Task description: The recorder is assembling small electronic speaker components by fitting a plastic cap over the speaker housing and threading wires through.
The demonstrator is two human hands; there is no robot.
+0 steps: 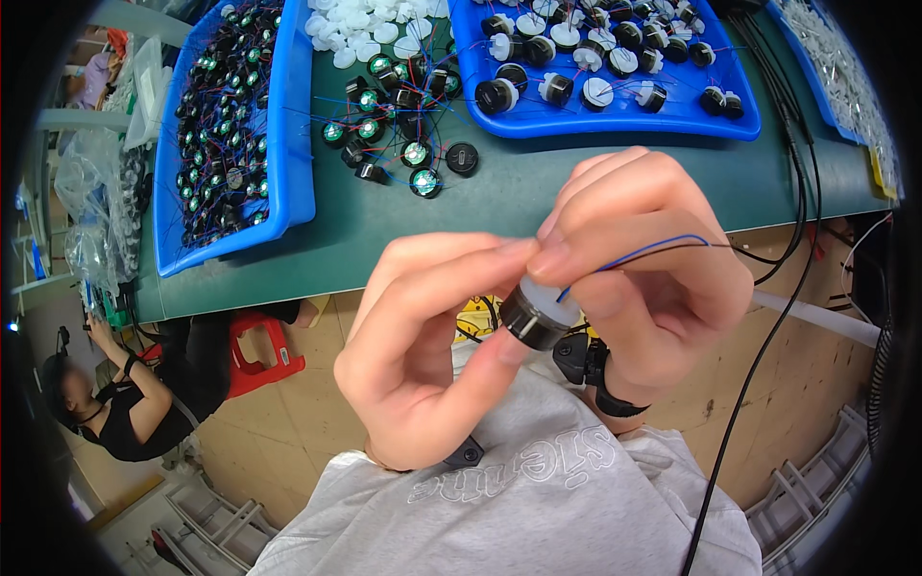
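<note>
Held up before my chest is a small black round buzzer-like part (534, 322) with a white plastic cap (548, 300) on its upper end. My left hand (423, 336) pinches it between thumb and forefinger. At the cap, my right hand (653, 259) closes in with thumb and bent fingers, its fingertips meeting those of the left. A thin blue wire (653, 247) and a dark one run from the cap across the right fingers. Part of the cap is hidden behind the fingertips.
Beyond my hands lies a green table (384, 230). A blue bin (299, 163) holds many wired black parts; loose ones (416, 154) lie beside white caps (351, 24). Another blue tray (615, 126) holds capped parts. Black cables (797, 163) cross at right. A person (134, 394) sits at left.
</note>
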